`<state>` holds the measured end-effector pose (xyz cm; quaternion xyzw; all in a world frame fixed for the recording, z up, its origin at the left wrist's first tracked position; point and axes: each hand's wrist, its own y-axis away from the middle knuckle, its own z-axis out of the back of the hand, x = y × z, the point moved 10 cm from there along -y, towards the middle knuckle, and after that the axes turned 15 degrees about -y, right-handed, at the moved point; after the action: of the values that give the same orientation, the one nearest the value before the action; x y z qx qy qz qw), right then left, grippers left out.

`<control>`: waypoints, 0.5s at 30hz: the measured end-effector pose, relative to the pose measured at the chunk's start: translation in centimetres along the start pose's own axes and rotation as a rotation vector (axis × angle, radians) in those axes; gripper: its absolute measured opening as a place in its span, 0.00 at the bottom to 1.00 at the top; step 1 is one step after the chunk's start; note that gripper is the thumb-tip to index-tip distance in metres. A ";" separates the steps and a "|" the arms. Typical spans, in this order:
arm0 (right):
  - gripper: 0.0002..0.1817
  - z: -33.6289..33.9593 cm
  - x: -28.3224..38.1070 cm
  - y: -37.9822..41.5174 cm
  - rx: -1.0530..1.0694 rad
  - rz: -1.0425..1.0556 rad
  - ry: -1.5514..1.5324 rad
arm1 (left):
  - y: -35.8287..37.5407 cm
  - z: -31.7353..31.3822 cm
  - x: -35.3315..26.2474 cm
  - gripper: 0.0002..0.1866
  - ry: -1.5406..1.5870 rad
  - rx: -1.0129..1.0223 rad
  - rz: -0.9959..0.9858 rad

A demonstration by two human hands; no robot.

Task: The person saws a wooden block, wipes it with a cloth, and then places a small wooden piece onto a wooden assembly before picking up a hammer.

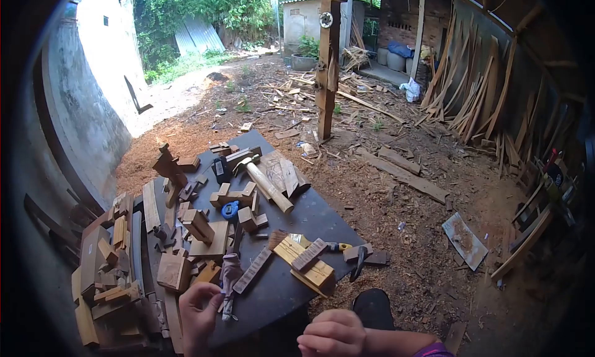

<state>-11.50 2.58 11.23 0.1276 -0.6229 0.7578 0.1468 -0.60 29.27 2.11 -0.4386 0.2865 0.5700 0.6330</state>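
Note:
My left hand (pixel 199 313) is at the front edge of the dark table (pixel 279 273), its thumb and fingers curled together. I cannot make out whether anything is between them. Just beside its thumb lies a cloth-wrapped tool (pixel 230 276). My right hand (pixel 334 333) is closed in front of the table's edge, and whatever it may hold is hidden. Nearest beyond the hands are a ridged wooden strip (pixel 253 271) and a yellowish wood block (pixel 296 255) with a second ridged piece (pixel 309 255) on top. A brush (pixel 322 246) lies behind that block.
A claw hammer (pixel 268 186), a blue tape measure (pixel 230 209) and several wood blocks crowd the table. Offcuts (pixel 108 276) are piled at the left. A wooden post (pixel 326 66) stands beyond, and planks (pixel 471 78) lean on the right wall. Shavings and scraps cover the ground.

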 end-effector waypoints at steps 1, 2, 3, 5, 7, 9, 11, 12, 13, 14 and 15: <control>0.15 -2.1 -0.4 1.3 0.148 -0.071 -0.013 | 1.2 -1.3 0.0 0.06 0.180 0.076 0.041; 0.14 -3.2 -1.3 2.2 0.182 -0.179 -0.028 | 2.0 -2.4 -0.5 0.06 0.233 0.120 -0.026; 0.13 -4.5 -2.0 2.3 0.217 -0.286 -0.042 | 2.6 -3.4 -1.3 0.06 0.285 0.164 -0.093; 0.12 -5.5 -2.9 3.4 0.199 -0.357 -0.041 | 3.8 -4.5 -1.8 0.07 0.342 0.170 -0.101; 0.11 -5.7 -3.6 4.4 0.178 -0.428 -0.043 | 4.6 -5.0 -1.9 0.07 0.394 0.175 -0.109; 0.11 -5.6 -3.9 5.0 0.135 -0.468 -0.045 | 5.2 -6.7 -1.6 0.07 0.318 0.312 -0.122; 0.10 -5.7 -4.5 6.2 0.113 -0.496 -0.069 | 5.9 -7.6 -1.1 0.10 0.346 0.359 -0.148; 0.10 -5.7 -4.9 6.9 0.094 -0.528 -0.090 | 6.2 -8.4 -0.8 0.07 0.336 0.400 -0.104; 0.10 -5.7 -5.0 7.4 0.092 -0.527 -0.092 | 6.5 -9.2 -0.6 0.05 0.326 0.440 -0.059; 0.10 -5.7 -5.5 8.1 0.082 -0.583 -0.107 | 6.5 -9.3 -0.8 0.04 0.306 0.440 -0.063; 0.09 -5.6 -5.9 8.6 0.073 -0.638 -0.124 | 6.4 -9.3 -1.0 0.04 0.304 0.441 -0.062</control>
<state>-9.40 6.15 0.09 0.3675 -0.5315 0.6862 0.3342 -5.78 20.34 -2.70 -0.3795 0.4819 0.4016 0.6800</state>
